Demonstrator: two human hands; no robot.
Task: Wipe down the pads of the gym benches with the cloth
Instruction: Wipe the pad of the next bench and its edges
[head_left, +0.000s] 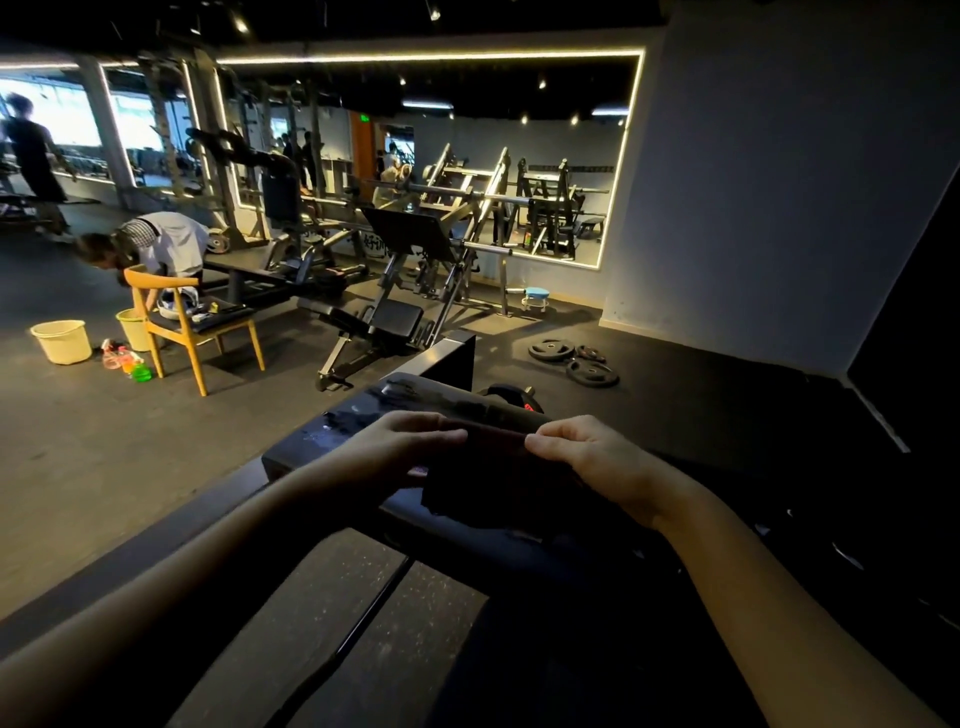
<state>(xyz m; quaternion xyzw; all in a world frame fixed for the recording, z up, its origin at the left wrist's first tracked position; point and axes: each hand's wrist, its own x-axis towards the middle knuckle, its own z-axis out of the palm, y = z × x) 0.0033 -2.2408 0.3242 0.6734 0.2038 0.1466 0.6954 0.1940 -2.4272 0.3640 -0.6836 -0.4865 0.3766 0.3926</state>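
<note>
Nearest are two hands. The left hand and the right hand each have a closed grip, pinching the top edge of one dark, limp fabric cloth. The cloth hangs over one black padded gym bench pad; whether it touches the pad I cannot tell. Held only by its edge, the cloth could slip from either pinch and drop. Left bunched, it would likely wipe the pad's streaky far end unevenly. Farther off are three black weight plates on the floor, one wooden chair and two pale yellow plastic buckets.
</note>
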